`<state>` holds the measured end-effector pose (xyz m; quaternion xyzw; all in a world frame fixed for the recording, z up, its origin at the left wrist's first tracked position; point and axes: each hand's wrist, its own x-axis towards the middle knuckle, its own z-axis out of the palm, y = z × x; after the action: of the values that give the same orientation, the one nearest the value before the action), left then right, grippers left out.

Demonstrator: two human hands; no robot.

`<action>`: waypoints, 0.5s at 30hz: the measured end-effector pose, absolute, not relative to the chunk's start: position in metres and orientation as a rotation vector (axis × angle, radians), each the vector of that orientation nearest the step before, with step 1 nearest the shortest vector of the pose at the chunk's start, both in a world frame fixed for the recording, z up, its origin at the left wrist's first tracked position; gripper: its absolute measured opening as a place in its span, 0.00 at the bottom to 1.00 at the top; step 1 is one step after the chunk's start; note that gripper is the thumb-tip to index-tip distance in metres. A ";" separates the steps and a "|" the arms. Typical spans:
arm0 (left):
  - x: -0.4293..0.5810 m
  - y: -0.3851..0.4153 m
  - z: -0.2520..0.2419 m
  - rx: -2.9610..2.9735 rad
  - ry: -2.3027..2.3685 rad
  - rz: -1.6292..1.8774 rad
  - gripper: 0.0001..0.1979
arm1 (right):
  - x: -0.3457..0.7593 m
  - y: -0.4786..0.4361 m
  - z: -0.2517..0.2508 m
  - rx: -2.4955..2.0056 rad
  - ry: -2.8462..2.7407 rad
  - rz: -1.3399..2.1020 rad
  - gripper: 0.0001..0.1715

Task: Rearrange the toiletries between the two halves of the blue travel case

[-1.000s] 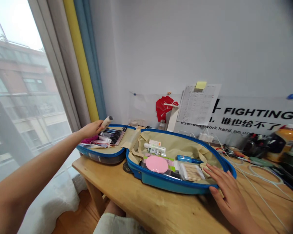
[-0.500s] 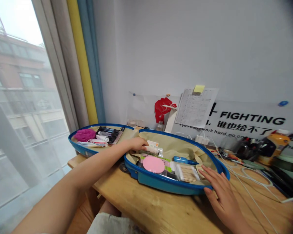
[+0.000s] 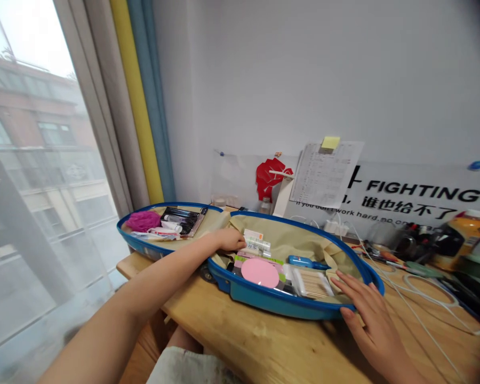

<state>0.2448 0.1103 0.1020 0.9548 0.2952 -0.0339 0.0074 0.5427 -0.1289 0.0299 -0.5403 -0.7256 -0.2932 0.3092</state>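
An open blue suitcase with a beige lining lies spread in two halves on the wooden table. My left hand reaches into its right half, fingers curled in, at the left end of some small white tubes. What those fingers hold, if anything, is hidden. My right hand lies with fingers outstretched over the near right rim. Close to it are a clear pack of cotton swabs and a blue bottle. A round pink item sits in front of the tubes.
In the suitcase's left half are a purple bath puff, a toothpaste-like tube and a dark pack of slim items. White cables and an orange bottle lie right. Behind rises the wall.
My left hand's fingers have curled in more and drawn slightly back from the white tubes, which now show more fully. My right hand stays at the rim. The view has shifted slightly.
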 end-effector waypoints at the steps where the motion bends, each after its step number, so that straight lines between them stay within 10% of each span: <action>1: 0.245 0.110 0.101 2.982 0.932 -0.087 0.17 | 0.544 -0.129 0.029 -1.435 -1.917 -0.766 0.26; 15: 0.129 0.157 0.135 2.729 1.638 0.376 0.19 | 0.543 -0.127 0.030 -1.400 -1.932 -0.818 0.25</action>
<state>0.1289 0.1572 0.1348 0.8510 0.5109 0.1172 -0.0319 0.5425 -0.1272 0.0297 -0.5288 -0.7294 -0.3090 0.3048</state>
